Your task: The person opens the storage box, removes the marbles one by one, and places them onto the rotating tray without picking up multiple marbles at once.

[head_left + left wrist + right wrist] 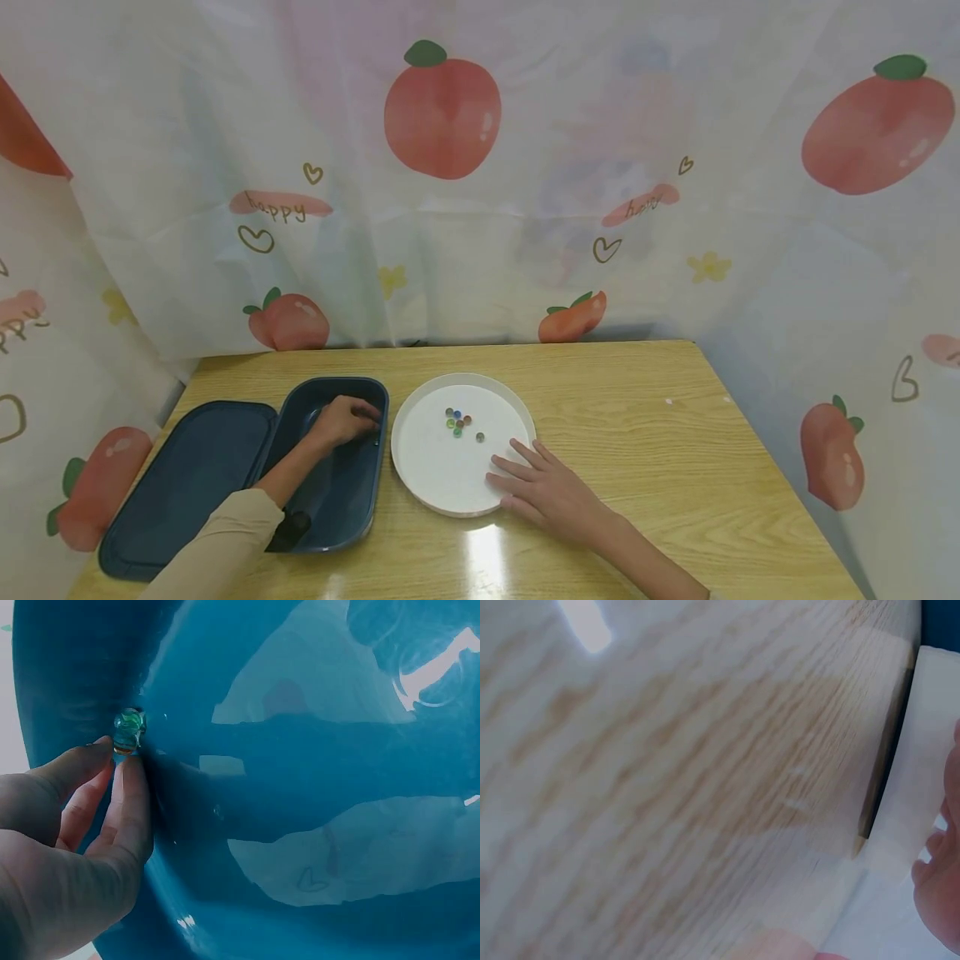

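My left hand (pixel 342 422) reaches into a dark blue rectangular box (pixel 323 533). In the left wrist view its thumb and fingertips pinch a green and amber glass marble (pixel 130 729) low against the box wall. Whether this is one marble or two touching is hard to tell. A round white tray (pixel 427 467) beside the box holds several small glass marbles (pixel 457 422), most in a cluster, with one marble (pixel 480 437) a little apart. My right hand (pixel 558 493) lies with spread fingers over the tray's right rim; the right wrist view shows only part of it.
The box's dark blue lid (pixel 187 483) lies flat to its left. All stand on a wood-grain table (pixel 637 425). A white curtain (pixel 480 225) with printed fruit hangs along the back and sides.
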Available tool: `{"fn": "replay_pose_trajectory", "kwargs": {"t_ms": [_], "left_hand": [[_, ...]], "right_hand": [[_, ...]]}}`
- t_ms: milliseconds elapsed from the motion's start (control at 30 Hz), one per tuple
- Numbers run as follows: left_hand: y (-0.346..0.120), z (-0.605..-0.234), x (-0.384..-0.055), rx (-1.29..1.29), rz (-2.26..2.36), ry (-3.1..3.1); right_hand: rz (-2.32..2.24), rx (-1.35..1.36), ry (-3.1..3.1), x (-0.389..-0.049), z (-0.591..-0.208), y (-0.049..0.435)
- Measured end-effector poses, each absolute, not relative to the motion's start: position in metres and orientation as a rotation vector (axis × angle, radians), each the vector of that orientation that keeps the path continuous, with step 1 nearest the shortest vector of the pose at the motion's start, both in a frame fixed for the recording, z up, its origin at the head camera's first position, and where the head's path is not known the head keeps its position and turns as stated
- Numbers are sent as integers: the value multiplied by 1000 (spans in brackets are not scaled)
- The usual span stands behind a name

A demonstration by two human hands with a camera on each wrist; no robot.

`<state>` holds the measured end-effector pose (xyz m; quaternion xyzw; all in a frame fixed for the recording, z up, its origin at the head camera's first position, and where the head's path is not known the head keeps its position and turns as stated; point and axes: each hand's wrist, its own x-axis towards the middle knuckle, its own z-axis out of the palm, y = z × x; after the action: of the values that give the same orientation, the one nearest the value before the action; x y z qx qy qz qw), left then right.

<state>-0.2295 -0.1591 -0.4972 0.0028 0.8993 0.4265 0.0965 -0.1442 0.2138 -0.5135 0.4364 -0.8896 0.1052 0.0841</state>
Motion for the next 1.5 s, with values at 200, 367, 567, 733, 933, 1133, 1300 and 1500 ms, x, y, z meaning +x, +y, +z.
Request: {"fn": "replay_pose_trajectory", "kwargs": {"t_ms": [200, 367, 567, 733, 933, 1133, 1300, 1500], "left_hand": [[-162, -498, -230, -5, 1216, 2668], [-162, -496, -231, 18, 1160, 2662], [-160, -490, -230, 88, 1096, 2661], [-158, -486, -230, 148, 1018, 2690], [-159, -486, -228, 177, 963, 2723], [-161, -482, -225, 219, 1017, 2770], [-164, -473, -224, 236, 1093, 2799], [-164, -460, -222, 218, 1175, 2830]], "right_hand": [[316, 1302, -2673, -144, -514, 214], [309, 1301, -2680, -144, -513, 214], [312, 1303, -2669, -144, -514, 214], [321, 1304, -2665, -145, -515, 214], [312, 1305, -2664, -145, -515, 214], [296, 1297, -2674, -145, -516, 215], [295, 1299, -2669, -145, -517, 215], [304, 1298, -2659, -145, -517, 215]]}}
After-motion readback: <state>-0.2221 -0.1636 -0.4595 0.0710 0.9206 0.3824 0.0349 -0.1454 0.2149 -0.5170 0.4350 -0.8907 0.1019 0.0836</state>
